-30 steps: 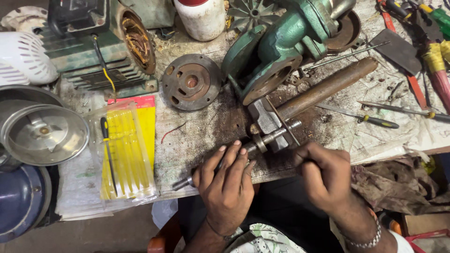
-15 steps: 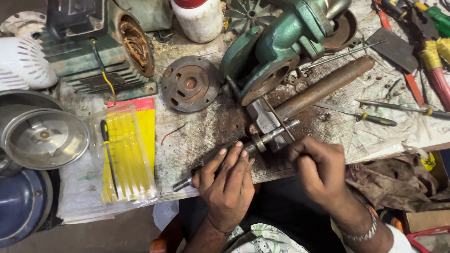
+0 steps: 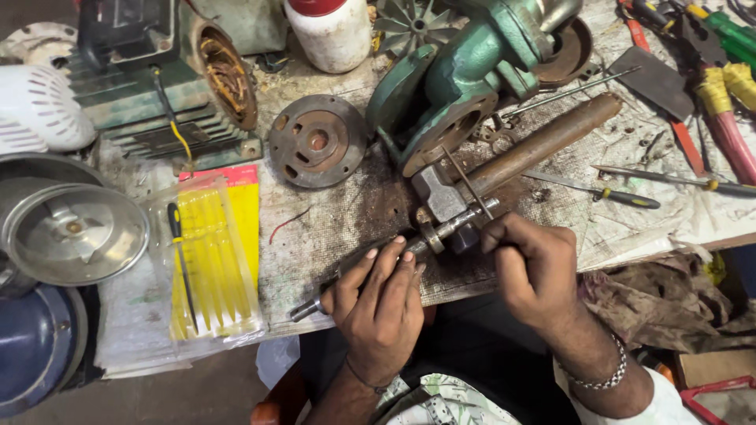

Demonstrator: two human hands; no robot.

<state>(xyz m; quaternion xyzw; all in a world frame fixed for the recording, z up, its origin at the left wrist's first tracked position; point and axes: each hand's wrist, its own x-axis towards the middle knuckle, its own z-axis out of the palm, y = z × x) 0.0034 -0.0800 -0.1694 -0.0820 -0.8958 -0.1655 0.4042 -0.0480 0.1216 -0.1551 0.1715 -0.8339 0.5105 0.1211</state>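
In the head view we see the left hand [image 3: 376, 303] closed around a steel shaft [image 3: 370, 271] that lies slantwise across the worn workbench [image 3: 339, 220]; its fingers [image 3: 386, 264] are wrapped over the middle of the shaft, and the lower end sticks out past the knuckles near the bench's front edge. The shaft's upper end rests against a grey metal block [image 3: 439, 194]. The right hand [image 3: 534, 264] is curled tight beside that end, its fingers pinched on a thin metal rod [image 3: 466, 182] that stands slanted over the block. Just behind lies a rusty pipe [image 3: 543, 143], and beyond it a green pump housing [image 3: 472, 75].

As for containers, a clear plastic packet [image 3: 213, 260] to the left holds yellow sticks and one dark slim tool. A white jar with a red lid [image 3: 331, 31] stands at the far edge; we cannot tell what is inside. A shiny metal bowl-shaped cover [image 3: 75, 232] sits at the left, over a blue one [image 3: 35, 346].
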